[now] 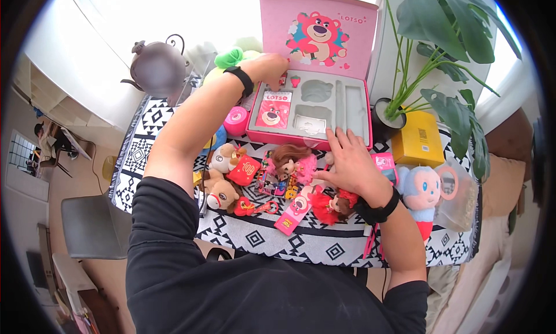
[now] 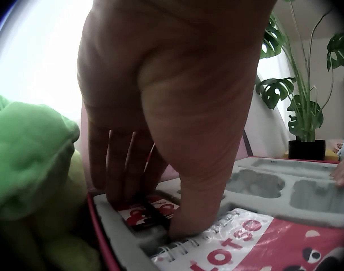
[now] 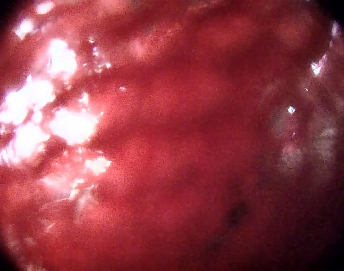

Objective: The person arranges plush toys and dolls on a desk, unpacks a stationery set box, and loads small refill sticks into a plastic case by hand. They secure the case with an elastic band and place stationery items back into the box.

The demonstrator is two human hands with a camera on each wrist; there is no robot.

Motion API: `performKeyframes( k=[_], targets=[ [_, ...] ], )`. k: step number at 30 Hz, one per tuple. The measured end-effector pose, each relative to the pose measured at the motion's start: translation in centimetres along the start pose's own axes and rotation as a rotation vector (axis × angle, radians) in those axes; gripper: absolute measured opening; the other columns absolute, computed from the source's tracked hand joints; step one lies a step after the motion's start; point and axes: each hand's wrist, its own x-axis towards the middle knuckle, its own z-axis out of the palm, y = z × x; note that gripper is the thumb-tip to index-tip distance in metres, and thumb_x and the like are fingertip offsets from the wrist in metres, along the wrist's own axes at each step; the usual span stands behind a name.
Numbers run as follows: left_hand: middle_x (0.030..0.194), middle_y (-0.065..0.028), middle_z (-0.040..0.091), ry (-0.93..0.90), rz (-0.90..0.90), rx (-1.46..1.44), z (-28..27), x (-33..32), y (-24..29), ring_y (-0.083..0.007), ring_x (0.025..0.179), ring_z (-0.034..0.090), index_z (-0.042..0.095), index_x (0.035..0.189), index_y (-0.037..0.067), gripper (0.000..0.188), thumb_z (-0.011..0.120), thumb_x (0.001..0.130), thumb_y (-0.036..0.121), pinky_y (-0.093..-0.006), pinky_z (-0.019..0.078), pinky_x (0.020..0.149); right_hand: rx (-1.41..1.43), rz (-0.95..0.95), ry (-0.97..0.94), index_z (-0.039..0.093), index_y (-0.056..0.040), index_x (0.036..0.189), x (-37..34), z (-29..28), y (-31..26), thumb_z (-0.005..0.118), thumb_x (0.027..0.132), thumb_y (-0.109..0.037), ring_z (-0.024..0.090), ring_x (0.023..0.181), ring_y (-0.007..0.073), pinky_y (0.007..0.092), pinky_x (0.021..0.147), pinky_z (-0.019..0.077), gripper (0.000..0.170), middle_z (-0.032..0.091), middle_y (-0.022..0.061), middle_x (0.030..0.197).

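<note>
A pink Lotso gift box (image 1: pixel 353 138) stands with its lid up behind it; its grey foam insert (image 1: pixel 341 85) has moulded hollows. My left hand (image 1: pixel 269 70) reaches into the far left hollow. There, its fingers and thumb pinch a small flat red printed item (image 2: pixel 139 214) with a dark band. Right beside the thumb lies a spiral-bound Lotso notebook (image 1: pixel 273 111) in its own hollow. My right hand (image 1: pixel 356 160) rests with spread fingers on the box's front right edge, fingertips over the foam. Close-up red blur fills the right wrist view, hiding that hand there.
In front of the box lie dolls (image 1: pixel 295 166), plush toys (image 1: pixel 223 192), a pink Lotso card (image 1: pixel 294 212) and a red doll dress (image 1: pixel 325 209). A green plush (image 2: pixel 31 158) sits left of it. To the right are a potted plant (image 1: pixel 389 117) and yellow box (image 1: pixel 418 140).
</note>
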Motion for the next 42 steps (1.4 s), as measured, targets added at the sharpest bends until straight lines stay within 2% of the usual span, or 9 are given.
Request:
performKeyframes(
  k=[10,12,17,21,23,25,29,34,42],
  targets=[
    [0.120,-0.0168,0.090,-0.094,-0.127,-0.300,-1.4,-1.3,-1.4,-0.0349,0.107,0.085,0.091,0.127,0.007,0.044,0.088,0.087,0.027,-0.0453,0.0668,0.094,0.026,-0.009,0.009,0.047,0.0078,0.174,0.0,-0.1,0.1,0.093,0.088,-0.071,0.054,0.157,0.0582,0.0631,0.130,0.0430,0.125,0.056,0.0355,0.169],
    [0.114,-0.0186,0.089,-0.005,0.042,-0.190,-0.2,-1.1,-1.9,-0.0379,0.105,0.084,0.090,0.121,0.005,0.036,0.083,0.090,0.022,-0.0476,0.0662,0.093,0.024,-0.014,0.015,0.047,0.0078,0.174,0.1,0.2,0.3,0.093,0.088,-0.072,0.053,0.157,0.0583,0.0638,0.130,0.0435,0.126,0.056,0.0353,0.169],
    [0.104,-0.0219,0.085,0.183,-0.031,-0.070,-2.6,-3.7,0.6,-0.0440,0.101,0.081,0.084,0.109,0.001,0.023,0.077,0.092,0.014,-0.0525,0.0645,0.092,0.045,-0.020,0.010,0.048,0.0079,0.174,0.2,0.3,0.9,0.092,0.089,-0.072,0.054,0.157,0.0581,0.0655,0.128,0.0454,0.125,0.057,0.0348,0.168],
    [0.103,-0.0220,0.083,0.301,0.048,-0.014,-5.1,-8.1,2.1,-0.0463,0.098,0.080,0.081,0.108,0.002,0.016,0.071,0.099,0.009,-0.0551,0.0636,0.090,0.173,-0.061,0.088,0.055,0.0079,0.167,0.6,0.3,2.0,0.092,0.096,-0.057,0.064,0.146,0.0544,0.0590,0.123,0.0528,0.103,0.061,0.0354,0.160],
    [0.102,-0.0208,0.081,0.351,0.033,0.080,-6.5,-12.8,5.5,-0.0449,0.096,0.079,0.079,0.111,0.002,0.015,0.071,0.101,0.010,-0.0539,0.0638,0.087,0.195,-0.114,0.235,0.063,0.0065,0.157,0.8,-0.7,2.2,0.092,0.101,-0.040,0.070,0.135,0.0509,0.0553,0.113,0.0596,0.078,0.066,0.0332,0.152],
    [0.101,-0.0190,0.080,0.373,0.038,0.026,-6.9,-18.9,10.6,-0.0425,0.095,0.079,0.077,0.112,0.003,0.014,0.074,0.101,0.011,-0.0518,0.0646,0.086,0.144,-0.143,0.254,0.064,0.0054,0.154,1.9,-1.2,2.8,0.092,0.101,-0.038,0.071,0.133,0.0502,0.0562,0.111,0.0603,0.074,0.069,0.0307,0.150],
    [0.117,-0.0095,0.083,0.551,0.125,-0.284,-4.1,-30.9,21.7,-0.0326,0.105,0.082,0.079,0.137,0.011,0.043,0.081,0.094,0.006,-0.0467,0.0657,0.087,0.118,-0.120,0.248,0.077,-0.0014,0.139,6.0,-2.1,3.3,0.087,0.103,-0.033,0.076,0.127,0.0459,0.0551,0.106,0.0621,0.050,0.079,0.0240,0.136],
    [0.132,-0.0180,0.085,0.637,0.050,-0.964,6.2,-36.1,29.2,-0.0382,0.118,0.084,0.079,0.139,0.002,0.045,0.087,0.095,-0.002,-0.0469,0.0666,0.105,0.104,0.005,0.214,0.088,-0.0033,0.123,14.3,-3.4,1.9,0.085,0.103,-0.026,0.081,0.115,0.0463,0.0559,0.100,0.0639,0.030,0.086,0.0230,0.116],
    [0.136,-0.0169,0.087,0.538,0.008,-1.450,12.9,-37.0,29.7,-0.0293,0.121,0.086,0.081,0.142,-0.001,0.037,0.085,0.106,0.004,-0.0396,0.0652,0.105,0.058,0.050,0.196,0.090,-0.0020,0.110,23.8,0.1,2.8,0.087,0.101,-0.023,0.083,0.107,0.0472,0.0574,0.095,0.0654,0.023,0.086,0.0264,0.106]
  ],
)
